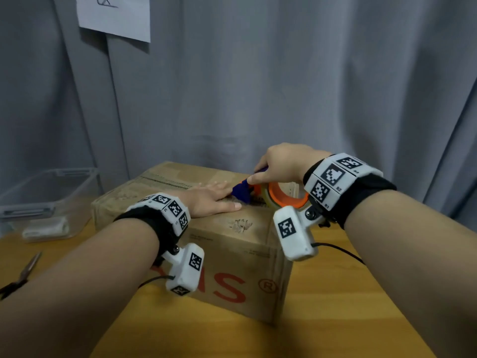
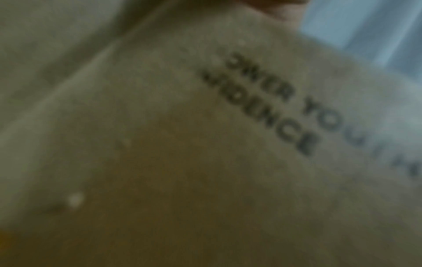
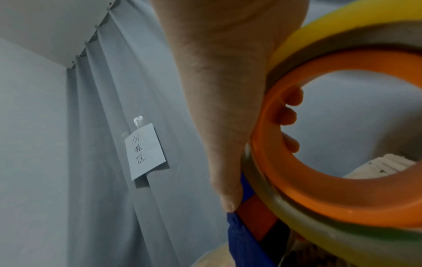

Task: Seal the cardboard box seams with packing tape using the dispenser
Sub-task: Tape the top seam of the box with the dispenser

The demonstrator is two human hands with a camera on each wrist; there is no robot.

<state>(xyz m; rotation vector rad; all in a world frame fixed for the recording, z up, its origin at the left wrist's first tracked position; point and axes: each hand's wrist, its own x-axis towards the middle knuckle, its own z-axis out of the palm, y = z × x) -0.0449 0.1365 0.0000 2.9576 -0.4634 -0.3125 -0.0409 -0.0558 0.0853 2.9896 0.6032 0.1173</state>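
Observation:
A worn cardboard box (image 1: 232,254) with red lettering stands on the wooden table (image 1: 335,306). My left hand (image 1: 214,200) lies flat on its top, fingers straight, pressing by the centre seam. My right hand (image 1: 281,164) grips the tape dispenser (image 1: 284,196), an orange ring with a blue front piece and a clear tape roll, set on the box top just right of the left fingers. In the right wrist view my fingers (image 3: 290,115) curl through the orange ring (image 3: 319,198) and the thumb lies along the dispenser's side, its tip on the blue part. The left wrist view shows only blurred box cardboard (image 2: 182,144) with black print.
A clear plastic bin (image 1: 44,202) sits at the table's left, with a white item inside. Small pliers (image 1: 23,275) lie near the left edge. A grey curtain (image 1: 258,86) hangs behind, with a paper note (image 1: 116,16) taped to it.

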